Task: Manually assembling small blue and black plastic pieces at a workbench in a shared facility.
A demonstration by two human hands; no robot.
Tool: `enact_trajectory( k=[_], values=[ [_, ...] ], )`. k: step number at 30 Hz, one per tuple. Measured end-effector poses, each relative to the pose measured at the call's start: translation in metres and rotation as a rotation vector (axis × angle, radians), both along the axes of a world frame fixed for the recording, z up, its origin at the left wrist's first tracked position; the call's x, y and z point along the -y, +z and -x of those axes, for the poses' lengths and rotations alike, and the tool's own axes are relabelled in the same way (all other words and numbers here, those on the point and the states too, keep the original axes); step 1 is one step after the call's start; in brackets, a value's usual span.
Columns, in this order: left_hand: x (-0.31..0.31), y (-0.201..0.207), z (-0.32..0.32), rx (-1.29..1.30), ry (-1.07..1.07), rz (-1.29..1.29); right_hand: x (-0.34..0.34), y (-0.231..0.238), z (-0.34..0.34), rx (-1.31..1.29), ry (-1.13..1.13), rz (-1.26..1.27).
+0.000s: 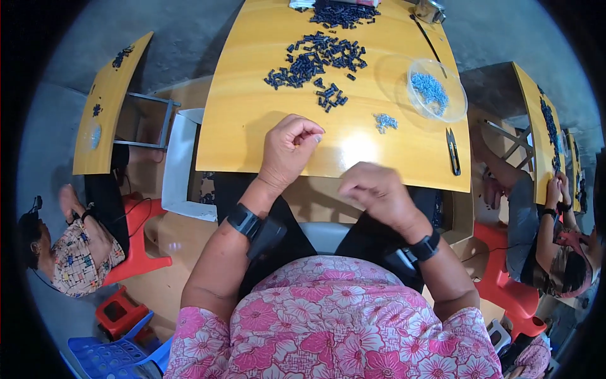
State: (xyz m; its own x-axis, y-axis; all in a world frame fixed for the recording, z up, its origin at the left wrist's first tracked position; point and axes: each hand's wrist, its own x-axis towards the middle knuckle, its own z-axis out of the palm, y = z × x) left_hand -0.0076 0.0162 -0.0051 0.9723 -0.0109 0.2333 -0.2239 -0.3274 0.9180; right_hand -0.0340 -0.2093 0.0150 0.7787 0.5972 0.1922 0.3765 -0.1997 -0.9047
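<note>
My left hand is closed in a pinch over the near edge of the yellow table. Whatever sits between its thumb and fingertips is too small to make out. Just off that edge, to the right, my right hand has its fingers curled together, a little blurred; what they hold is hidden. Beyond my left hand lie a few small black tube-like pieces, with a larger heap of black pieces behind. A small pile of pale blue bits lies beyond my right hand.
At the table's right stand a clear plastic bowl with blue bits and black thread snips. Farther back are a dark stick and a metal cup. A white box stands below left. People sit at tables on both sides.
</note>
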Motion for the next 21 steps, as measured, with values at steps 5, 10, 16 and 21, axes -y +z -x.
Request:
enact_trajectory(
  k=[5, 10, 16, 21],
  values=[
    [0.003, 0.001, -0.004, -0.054, -0.009, 0.013, 0.022, -0.001, -0.027, -0.015, -0.276, -0.095],
    [0.002, 0.011, -0.013, -0.073, -0.026, -0.032, 0.018, -0.018, -0.033, -0.203, -0.349, -0.159],
    [0.010, 0.020, -0.045, 0.162, 0.044, -0.322, 0.018, -0.017, -0.033, -0.257, -0.361, -0.164],
    [0.003, 0.005, -0.068, 0.204, 0.097, -0.397, 0.016, -0.011, -0.032, -0.271, -0.358, -0.179]
  ],
)
